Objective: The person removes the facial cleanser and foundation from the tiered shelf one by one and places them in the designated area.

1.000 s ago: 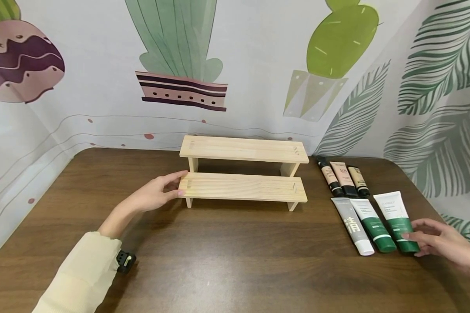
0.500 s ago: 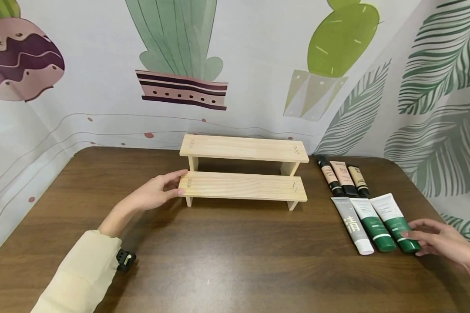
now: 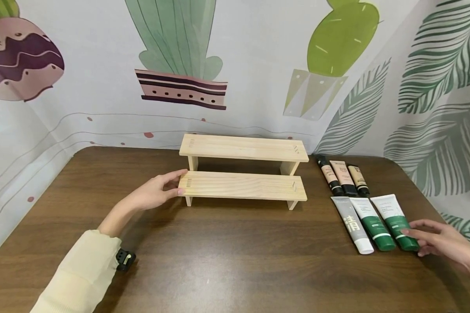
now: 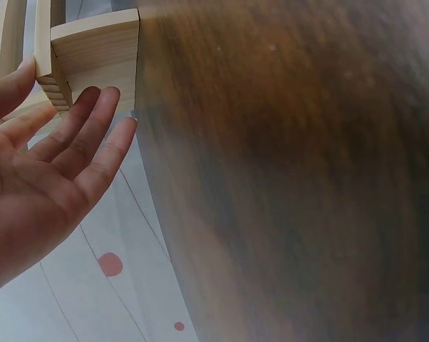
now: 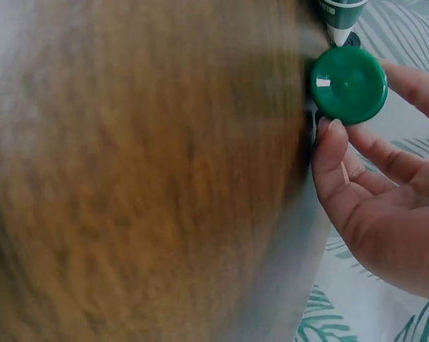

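Observation:
My left hand [image 3: 150, 193] holds the left end of the lower step of a two-step wooden display stand [image 3: 243, 186], thumb at the front corner and index finger at the back one. Its other fingers [image 4: 93, 146] stretch out loosely beside the stand's leg in the left wrist view. On the right, my right hand [image 3: 440, 241] grips the green cap end of a white-and-green squeeze tube [image 3: 394, 221], which lies on the table. The right wrist view has its round green cap [image 5: 348, 84] between thumb and fingers. Beside it lie a matching white-and-green tube [image 3: 374, 226] and a grey tube [image 3: 352, 224].
Behind these lie a slim black-capped tube [image 3: 330, 176], a pink BB cream tube [image 3: 343, 178] and a small beige tube [image 3: 358, 179]. The brown table [image 3: 219, 261] meets a patterned cloth backdrop [image 3: 258, 87] at its back edge.
The tube in my right hand has shifted slightly left at its white end, then straightened a little beside its match. My left hand and the stand have stayed put.

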The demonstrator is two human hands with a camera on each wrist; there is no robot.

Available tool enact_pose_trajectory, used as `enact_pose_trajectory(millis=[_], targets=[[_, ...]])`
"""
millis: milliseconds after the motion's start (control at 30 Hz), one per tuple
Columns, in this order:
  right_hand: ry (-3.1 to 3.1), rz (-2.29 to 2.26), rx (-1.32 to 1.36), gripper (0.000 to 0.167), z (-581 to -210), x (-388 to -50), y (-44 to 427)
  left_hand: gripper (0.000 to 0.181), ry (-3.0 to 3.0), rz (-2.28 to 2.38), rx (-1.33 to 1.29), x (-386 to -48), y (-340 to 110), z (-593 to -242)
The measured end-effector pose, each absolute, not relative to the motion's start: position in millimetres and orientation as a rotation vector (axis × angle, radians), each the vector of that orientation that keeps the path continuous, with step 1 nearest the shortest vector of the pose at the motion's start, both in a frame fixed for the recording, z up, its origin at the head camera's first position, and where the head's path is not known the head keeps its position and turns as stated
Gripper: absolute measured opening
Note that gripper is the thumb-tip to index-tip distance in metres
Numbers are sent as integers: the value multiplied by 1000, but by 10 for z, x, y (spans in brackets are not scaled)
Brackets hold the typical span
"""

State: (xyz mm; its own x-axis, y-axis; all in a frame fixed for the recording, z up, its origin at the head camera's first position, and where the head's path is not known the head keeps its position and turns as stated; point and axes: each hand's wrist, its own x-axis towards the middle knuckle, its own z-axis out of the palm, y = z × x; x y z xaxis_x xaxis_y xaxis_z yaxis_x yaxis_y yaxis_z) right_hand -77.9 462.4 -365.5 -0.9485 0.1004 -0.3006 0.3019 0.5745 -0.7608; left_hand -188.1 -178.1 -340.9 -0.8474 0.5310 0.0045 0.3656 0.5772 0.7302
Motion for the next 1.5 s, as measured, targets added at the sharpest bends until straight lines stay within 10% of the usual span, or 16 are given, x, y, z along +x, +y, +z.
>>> enact_pose_trajectory(millis=[633, 1500], targets=[[2661, -1164, 316, 37, -3744, -824, 4691, 55, 2562, 1159, 726, -1880, -1781, -3417], [2726, -1100, 220, 27, -3550, -846, 4747, 54, 2622, 1110, 757, -1875, -1774, -3422]])
